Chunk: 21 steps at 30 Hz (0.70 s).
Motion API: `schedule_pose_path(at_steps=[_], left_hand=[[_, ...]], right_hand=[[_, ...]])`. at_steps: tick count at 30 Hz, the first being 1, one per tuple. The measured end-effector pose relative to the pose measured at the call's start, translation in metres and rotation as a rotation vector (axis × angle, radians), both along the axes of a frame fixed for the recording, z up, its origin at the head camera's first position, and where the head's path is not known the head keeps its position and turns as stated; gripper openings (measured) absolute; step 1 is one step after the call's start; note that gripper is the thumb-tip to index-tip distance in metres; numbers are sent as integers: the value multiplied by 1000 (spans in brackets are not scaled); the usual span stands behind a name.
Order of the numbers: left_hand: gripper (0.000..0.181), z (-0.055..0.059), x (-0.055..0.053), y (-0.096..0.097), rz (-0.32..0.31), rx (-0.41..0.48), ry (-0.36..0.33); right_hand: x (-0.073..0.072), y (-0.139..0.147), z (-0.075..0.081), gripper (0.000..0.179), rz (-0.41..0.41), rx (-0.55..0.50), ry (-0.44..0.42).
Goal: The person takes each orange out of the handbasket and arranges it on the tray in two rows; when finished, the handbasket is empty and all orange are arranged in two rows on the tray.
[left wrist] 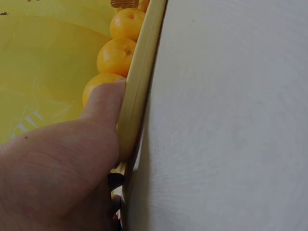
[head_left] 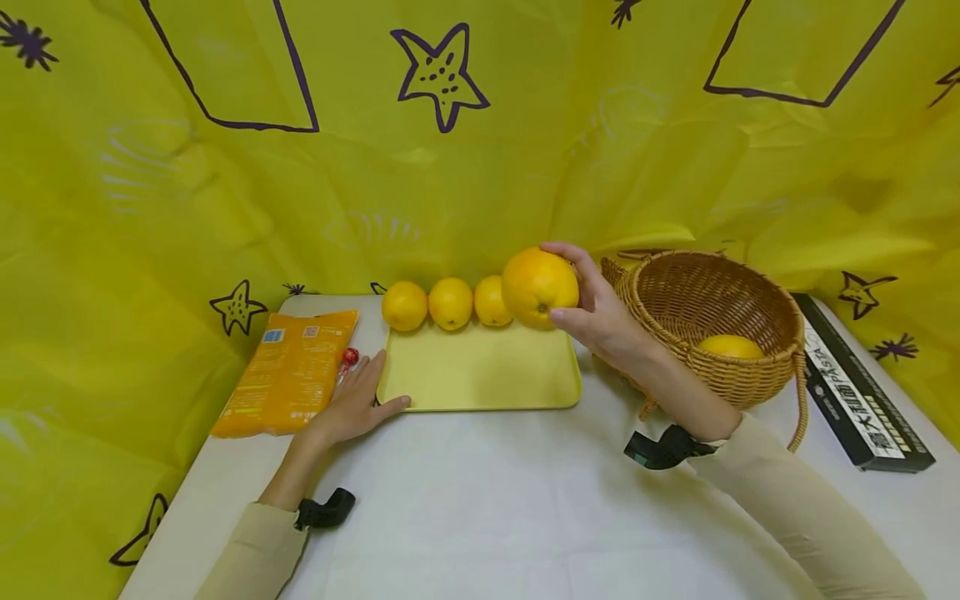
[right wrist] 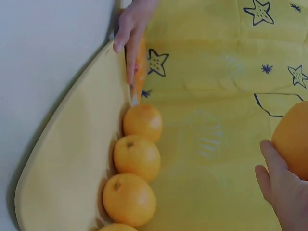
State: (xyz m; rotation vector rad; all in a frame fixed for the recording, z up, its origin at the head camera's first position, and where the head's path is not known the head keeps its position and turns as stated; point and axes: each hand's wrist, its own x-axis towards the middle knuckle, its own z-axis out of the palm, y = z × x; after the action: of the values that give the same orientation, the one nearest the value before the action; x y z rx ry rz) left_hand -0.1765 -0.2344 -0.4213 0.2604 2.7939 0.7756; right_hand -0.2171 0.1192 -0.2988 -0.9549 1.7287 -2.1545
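Note:
My right hand grips an orange between thumb and fingers, raised over the back right of a pale yellow tray. This orange sits at the right edge of the right wrist view. Along the tray's back edge several oranges stand in a row, the leftmost orange at the back left corner. The right wrist view shows one more orange at the row's near end, hidden behind the held one in the head view. My left hand rests at the tray's left edge, fingers extended, thumb over the front left corner.
A wicker basket with another orange inside stands right of the tray. Beyond it lies a black pasta box. On the left are an orange packet and a red lollipop. A yellow patterned sheet hangs behind.

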Motion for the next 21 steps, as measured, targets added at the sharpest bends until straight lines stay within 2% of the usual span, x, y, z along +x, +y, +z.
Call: schedule_pose_path(at_steps=[4, 9, 14, 17, 21], left_hand=[[99, -2, -1, 0, -2, -2, 3], [99, -3, -1, -1, 0, -9, 7], [99, -2, 0, -2, -1, -8, 11], [99, -3, 0, -3, -3, -13, 11], [100, -5, -2, -1, -1, -21, 1]], right_hand=[[0, -11, -1, 61, -57, 51, -60], [-1, -28, -2, 70, -132, 229, -42], [-10, -45, -8, 79, -148, 343, -50], [-18, -60, -16, 80, -140, 377, -13], [-28, -82, -29, 83, -120, 457, 100]])
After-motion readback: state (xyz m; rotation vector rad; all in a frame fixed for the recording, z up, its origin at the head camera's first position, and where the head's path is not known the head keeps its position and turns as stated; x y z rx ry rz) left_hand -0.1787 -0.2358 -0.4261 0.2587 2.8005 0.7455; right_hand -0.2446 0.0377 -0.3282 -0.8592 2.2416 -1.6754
